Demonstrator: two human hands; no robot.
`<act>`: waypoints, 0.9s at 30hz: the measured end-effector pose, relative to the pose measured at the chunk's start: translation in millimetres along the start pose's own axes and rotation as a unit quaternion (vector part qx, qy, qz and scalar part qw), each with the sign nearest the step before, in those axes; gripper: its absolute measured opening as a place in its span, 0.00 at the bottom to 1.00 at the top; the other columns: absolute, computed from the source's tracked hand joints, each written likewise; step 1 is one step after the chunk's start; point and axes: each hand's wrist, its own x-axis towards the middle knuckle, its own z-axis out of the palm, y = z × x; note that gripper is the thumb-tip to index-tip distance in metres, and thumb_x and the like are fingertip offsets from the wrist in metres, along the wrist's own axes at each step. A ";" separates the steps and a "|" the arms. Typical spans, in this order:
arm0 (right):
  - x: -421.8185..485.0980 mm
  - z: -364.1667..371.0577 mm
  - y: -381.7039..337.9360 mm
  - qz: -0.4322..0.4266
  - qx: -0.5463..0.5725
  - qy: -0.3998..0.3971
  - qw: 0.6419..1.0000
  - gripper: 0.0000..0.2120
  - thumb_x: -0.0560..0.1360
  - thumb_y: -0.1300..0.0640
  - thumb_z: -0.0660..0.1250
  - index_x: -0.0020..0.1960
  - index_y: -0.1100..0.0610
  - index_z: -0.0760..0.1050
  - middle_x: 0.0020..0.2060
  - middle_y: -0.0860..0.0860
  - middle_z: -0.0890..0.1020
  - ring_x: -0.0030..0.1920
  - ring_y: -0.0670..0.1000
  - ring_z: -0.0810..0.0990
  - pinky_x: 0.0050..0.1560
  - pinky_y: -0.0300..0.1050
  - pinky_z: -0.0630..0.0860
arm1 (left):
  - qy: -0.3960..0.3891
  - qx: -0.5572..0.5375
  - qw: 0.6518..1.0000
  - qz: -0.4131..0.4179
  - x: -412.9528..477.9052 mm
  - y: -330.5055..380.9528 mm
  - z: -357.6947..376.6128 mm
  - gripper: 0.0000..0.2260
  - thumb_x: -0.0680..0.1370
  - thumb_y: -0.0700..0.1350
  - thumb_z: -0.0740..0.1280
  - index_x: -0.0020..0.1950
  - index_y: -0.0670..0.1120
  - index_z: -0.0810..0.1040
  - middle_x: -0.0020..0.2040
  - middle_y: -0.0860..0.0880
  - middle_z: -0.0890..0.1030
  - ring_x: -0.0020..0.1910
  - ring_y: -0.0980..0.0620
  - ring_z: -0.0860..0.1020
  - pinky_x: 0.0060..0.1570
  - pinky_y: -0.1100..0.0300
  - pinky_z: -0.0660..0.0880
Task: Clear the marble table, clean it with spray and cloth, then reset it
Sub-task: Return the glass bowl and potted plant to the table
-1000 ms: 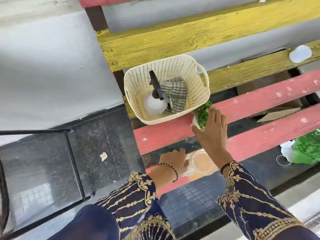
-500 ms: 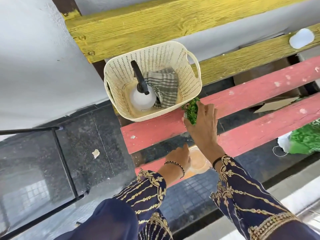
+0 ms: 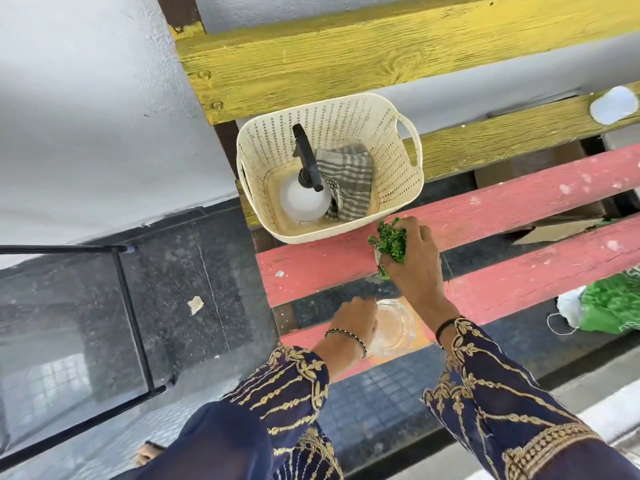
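A: What is under the hands?

B: A bench of painted wood slats (image 3: 485,209), pink ones near and yellow ones at 12 o'clock. A dark shiny stone floor (image 3: 180,271) lies at 9 o'clock, with a grey wall (image 3: 86,116) above it.

A: Any containers?

B: A cream plastic basket with holes (image 3: 391,147) sits on the slats. Inside stand a white spray bottle with a black top (image 3: 304,199) and a grey striped cloth (image 3: 349,181), touching.

A: And the hands?

B: The right hand (image 3: 415,261) grips a small green leafy plant (image 3: 389,242) at 4 o'clock from the basket. The left hand (image 3: 353,320) curls on a clear glass bowl (image 3: 394,327).
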 end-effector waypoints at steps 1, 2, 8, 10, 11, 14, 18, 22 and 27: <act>-2.7 -2.9 -5.5 -0.009 0.002 -0.006 1.000 0.26 0.69 0.65 0.76 0.63 0.58 0.70 0.55 0.59 0.75 0.45 0.58 0.77 0.41 0.46 0.70 | 0.003 -0.002 1.000 -0.007 -7.1 -6.2 -5.6 0.10 0.80 0.39 0.58 0.60 0.37 0.71 0.54 0.36 0.79 0.54 0.36 0.79 0.51 0.47 0.77; -6.5 -3.6 -6.5 -0.013 0.005 -0.013 1.000 0.26 0.68 0.65 0.76 0.63 0.57 0.70 0.54 0.59 0.76 0.45 0.58 0.77 0.41 0.46 0.71 | 0.002 -0.002 1.000 -0.013 -11.6 -10.8 -9.0 0.10 0.80 0.39 0.58 0.59 0.37 0.72 0.54 0.36 0.79 0.55 0.35 0.79 0.52 0.47 0.77; -57.5 -15.7 -67.5 -0.059 0.020 -0.047 0.997 0.27 0.67 0.65 0.77 0.62 0.58 0.70 0.51 0.56 0.76 0.46 0.57 0.78 0.42 0.46 0.73 | 0.014 0.007 0.999 -0.028 -76.9 -51.9 -56.9 0.11 0.79 0.38 0.60 0.60 0.36 0.73 0.57 0.36 0.79 0.58 0.37 0.78 0.56 0.48 0.74; -75.7 -15.6 -91.9 -0.065 0.028 -0.051 0.996 0.26 0.67 0.64 0.77 0.61 0.57 0.70 0.51 0.56 0.77 0.46 0.58 0.78 0.42 0.46 0.73 | 0.019 0.014 0.999 -0.035 -100.7 -63.0 -74.5 0.12 0.80 0.39 0.62 0.62 0.37 0.73 0.60 0.37 0.78 0.60 0.38 0.77 0.58 0.49 0.73; -86.0 -16.6 -110.6 -0.075 0.036 -0.053 0.995 0.26 0.67 0.64 0.77 0.61 0.57 0.70 0.51 0.56 0.77 0.46 0.58 0.78 0.43 0.47 0.74 | 0.025 0.019 0.999 -0.042 -118.7 -71.3 -85.4 0.13 0.80 0.40 0.62 0.64 0.37 0.72 0.61 0.37 0.78 0.61 0.38 0.77 0.60 0.50 0.72; -111.5 -19.4 -167.7 -0.110 0.047 -0.052 0.991 0.24 0.68 0.63 0.77 0.59 0.58 0.71 0.51 0.56 0.78 0.46 0.58 0.79 0.42 0.46 0.74 | 0.043 0.026 0.997 -0.061 -170.8 -95.9 -114.4 0.14 0.79 0.39 0.63 0.65 0.38 0.73 0.62 0.37 0.77 0.61 0.36 0.77 0.60 0.49 0.73; -139.3 -24.7 -260.6 -0.164 0.054 -0.053 0.983 0.24 0.69 0.59 0.77 0.59 0.53 0.70 0.53 0.54 0.78 0.48 0.57 0.80 0.46 0.50 0.78 | 0.098 0.040 0.992 -0.075 -247.1 -135.8 -155.0 0.13 0.79 0.39 0.63 0.63 0.37 0.74 0.61 0.37 0.78 0.61 0.37 0.77 0.57 0.49 0.74; -164.7 -29.5 -355.2 -0.203 0.065 -0.040 0.976 0.25 0.69 0.57 0.77 0.61 0.51 0.69 0.56 0.54 0.79 0.51 0.54 0.79 0.52 0.48 0.77 | 0.155 0.017 0.984 -0.088 -319.0 -182.9 -194.7 0.13 0.77 0.42 0.65 0.59 0.37 0.76 0.58 0.38 0.79 0.58 0.38 0.79 0.54 0.49 0.76; -198.5 -26.4 -483.7 -0.242 0.117 -0.002 0.963 0.24 0.69 0.60 0.77 0.61 0.54 0.71 0.57 0.52 0.79 0.57 0.53 0.77 0.56 0.44 0.70 | 0.243 -0.051 0.958 -0.144 -420.4 -256.4 -251.7 0.12 0.76 0.42 0.65 0.56 0.38 0.78 0.54 0.37 0.81 0.54 0.36 0.80 0.50 0.50 0.77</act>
